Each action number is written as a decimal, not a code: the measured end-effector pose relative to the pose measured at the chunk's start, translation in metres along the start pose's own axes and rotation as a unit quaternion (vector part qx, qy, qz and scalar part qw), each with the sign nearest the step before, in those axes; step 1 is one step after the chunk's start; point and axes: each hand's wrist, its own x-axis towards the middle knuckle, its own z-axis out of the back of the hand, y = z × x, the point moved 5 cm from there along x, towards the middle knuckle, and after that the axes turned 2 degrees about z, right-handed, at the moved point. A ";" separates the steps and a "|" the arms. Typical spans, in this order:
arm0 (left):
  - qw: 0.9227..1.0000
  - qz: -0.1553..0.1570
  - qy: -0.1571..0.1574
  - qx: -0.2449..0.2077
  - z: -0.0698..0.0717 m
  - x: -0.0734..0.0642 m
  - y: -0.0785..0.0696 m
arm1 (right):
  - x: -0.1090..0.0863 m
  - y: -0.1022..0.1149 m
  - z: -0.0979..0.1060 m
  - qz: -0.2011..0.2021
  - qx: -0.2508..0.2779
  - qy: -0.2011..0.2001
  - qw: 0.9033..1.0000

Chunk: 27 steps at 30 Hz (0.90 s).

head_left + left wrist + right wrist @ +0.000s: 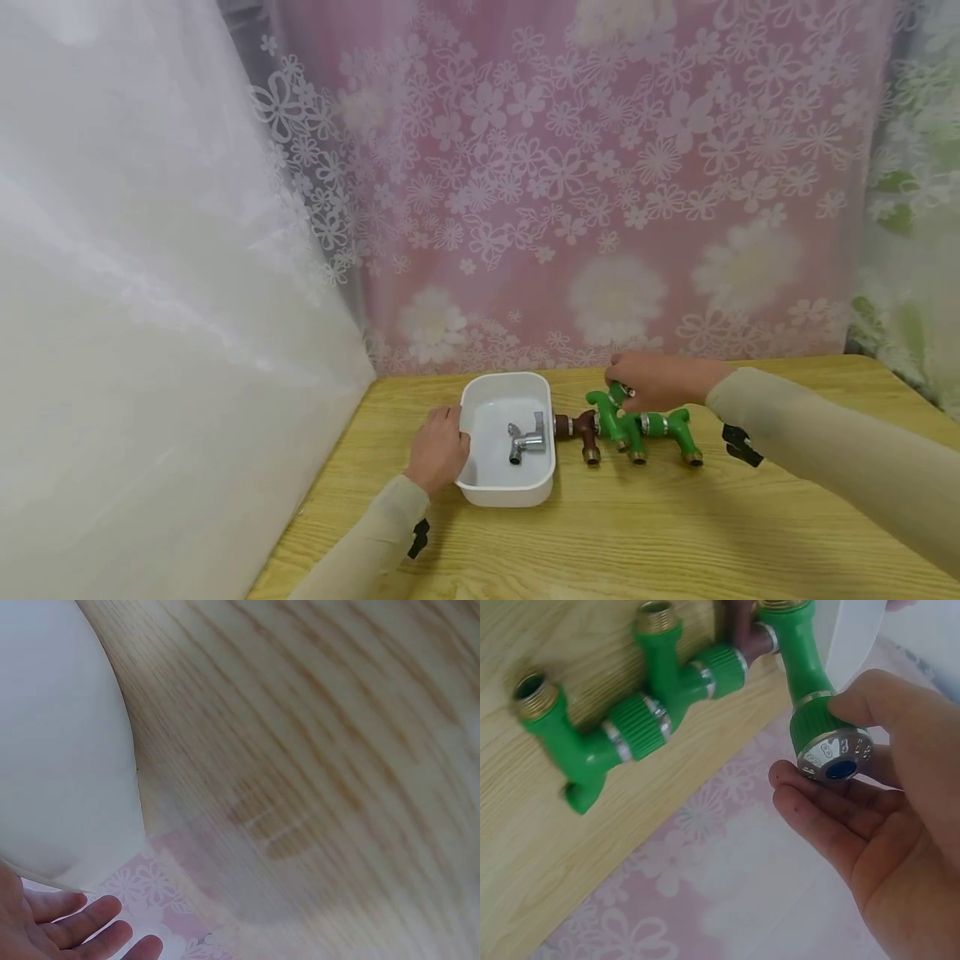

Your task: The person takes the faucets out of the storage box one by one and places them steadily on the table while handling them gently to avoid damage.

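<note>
A white basin (507, 497) stands on the table with a chrome tap (532, 442) lying inside. My left hand (438, 450) holds the basin's left rim, thumb over the edge and the other fingers along the outside. To the right of the basin, my right hand (660, 379) pinches the ribbed knob of a green tap (802, 656), whose brass threaded end points away from the palm. Two more green taps (660, 675) (566, 739) lie under and beside it. A dark red tap (587, 433) lies between them and the basin, partly hidden in the right wrist view.
The wood-grain table (615, 542) ends at a pink flowered curtain (525, 208) at the back. A whitish sheet (150, 333) hangs along the left side. Another flowered sheet (922, 250) hangs on the right.
</note>
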 end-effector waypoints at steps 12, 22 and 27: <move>1.000 0.004 -0.001 -0.007 0.001 0.002 -0.003 | -0.031 -0.022 0.006 -0.009 0.006 -0.022 1.000; 1.000 -0.006 -0.009 -0.003 -0.001 -0.002 -0.002 | -0.056 -0.050 -0.001 -0.032 0.009 -0.033 0.999; 1.000 -0.002 -0.013 -0.003 -0.002 -0.002 -0.002 | -0.068 -0.066 -0.007 -0.048 0.015 -0.031 0.998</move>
